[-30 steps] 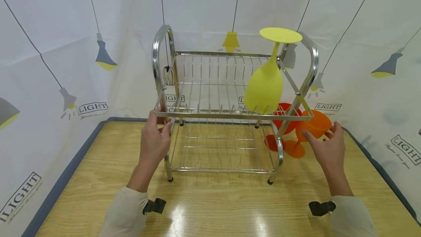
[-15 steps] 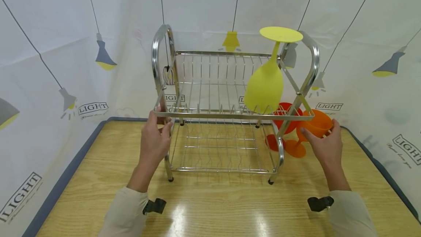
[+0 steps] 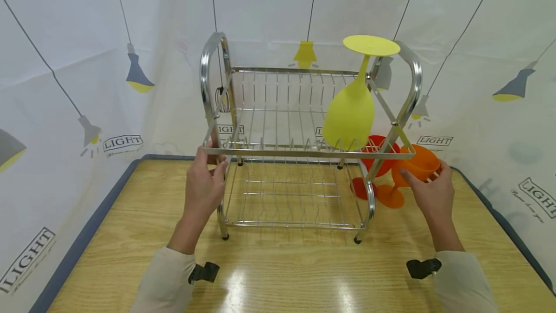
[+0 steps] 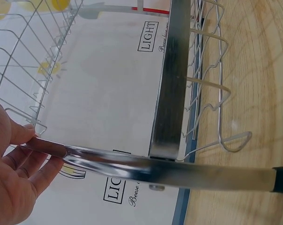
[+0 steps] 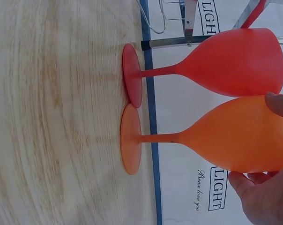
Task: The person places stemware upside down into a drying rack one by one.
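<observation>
A two-tier metal dish rack (image 3: 299, 153) stands on the table. My left hand (image 3: 204, 182) grips its left upright tube, thumb and fingers on either side, also seen in the left wrist view (image 4: 19, 164). An upside-down yellow wine glass (image 3: 351, 110) sits on the right end of the upper tier. Right of the rack, my right hand (image 3: 432, 197) holds the bowl of an orange wine glass (image 3: 414, 167), thumb on one side and fingers on the other. In the right wrist view, that orange glass stands upright with its foot on the table, beside an upright red wine glass (image 5: 240, 61).
The wooden table (image 3: 295, 269) has a grey-blue edge (image 3: 87, 235). White sheeting (image 3: 165, 13) printed with lamps hangs around the back and sides. In the head view, the rack's right side partly hides the red glass.
Since a second ago, my right hand has moved slightly left and its fingers have come in around the orange wine glass. My left hand and the rack stay put.
</observation>
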Demonstrator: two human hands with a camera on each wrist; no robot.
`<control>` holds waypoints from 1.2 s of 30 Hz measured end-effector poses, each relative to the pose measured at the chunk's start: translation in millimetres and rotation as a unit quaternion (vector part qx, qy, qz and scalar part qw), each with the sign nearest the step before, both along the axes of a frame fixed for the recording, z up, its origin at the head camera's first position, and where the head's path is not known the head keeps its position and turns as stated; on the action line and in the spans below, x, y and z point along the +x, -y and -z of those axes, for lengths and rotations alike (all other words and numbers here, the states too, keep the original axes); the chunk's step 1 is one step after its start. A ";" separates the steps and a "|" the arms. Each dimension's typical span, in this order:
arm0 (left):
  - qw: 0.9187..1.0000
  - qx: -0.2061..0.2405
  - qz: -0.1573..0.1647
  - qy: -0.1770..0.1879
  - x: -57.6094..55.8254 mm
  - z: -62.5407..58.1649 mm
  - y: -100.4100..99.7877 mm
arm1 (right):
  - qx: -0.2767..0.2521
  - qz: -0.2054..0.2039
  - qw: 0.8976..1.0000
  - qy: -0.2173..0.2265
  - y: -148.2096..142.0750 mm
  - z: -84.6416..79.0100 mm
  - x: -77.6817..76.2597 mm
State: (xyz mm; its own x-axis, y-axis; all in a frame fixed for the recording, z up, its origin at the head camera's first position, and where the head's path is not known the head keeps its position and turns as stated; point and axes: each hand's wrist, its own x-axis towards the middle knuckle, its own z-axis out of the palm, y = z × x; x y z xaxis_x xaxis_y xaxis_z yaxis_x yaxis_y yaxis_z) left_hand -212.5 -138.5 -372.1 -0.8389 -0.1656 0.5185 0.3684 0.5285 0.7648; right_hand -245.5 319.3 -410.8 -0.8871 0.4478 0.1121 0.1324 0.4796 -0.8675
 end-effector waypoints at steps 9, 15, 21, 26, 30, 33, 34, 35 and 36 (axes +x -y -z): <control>1.000 0.003 -0.003 0.012 0.0 0.7 0.3 | -0.007 0.018 1.000 0.004 -2.0 -7.3 1.4; 1.000 0.001 -0.004 0.002 0.7 -0.5 0.6 | -0.002 0.027 1.000 -0.001 -3.2 -17.4 7.5; 1.000 -0.001 -0.005 0.004 0.2 -0.5 0.7 | 0.010 0.032 0.999 -0.009 -1.2 -24.9 14.8; 1.000 -0.005 -0.004 0.006 -0.2 -0.4 0.7 | 0.018 0.028 0.999 -0.027 1.9 -33.3 22.6; 1.000 -0.007 -0.003 -0.001 0.1 -0.7 0.6 | 0.029 0.020 0.999 -0.037 5.0 -39.7 29.4; 1.000 -0.008 -0.003 -0.006 -0.2 -0.7 0.6 | 0.037 0.010 0.998 -0.040 7.7 -45.1 35.4; 1.000 -0.008 -0.003 -0.007 -0.5 -0.6 0.6 | 0.041 0.007 0.998 -0.041 8.5 -46.7 37.4; 1.000 -0.007 -0.002 -0.007 -0.8 -0.6 0.5 | 0.043 0.004 0.998 -0.042 9.3 -48.2 39.6; 1.000 -0.006 -0.001 -0.008 -1.3 -0.4 0.6 | 0.045 0.003 0.998 -0.043 10.2 -49.6 41.9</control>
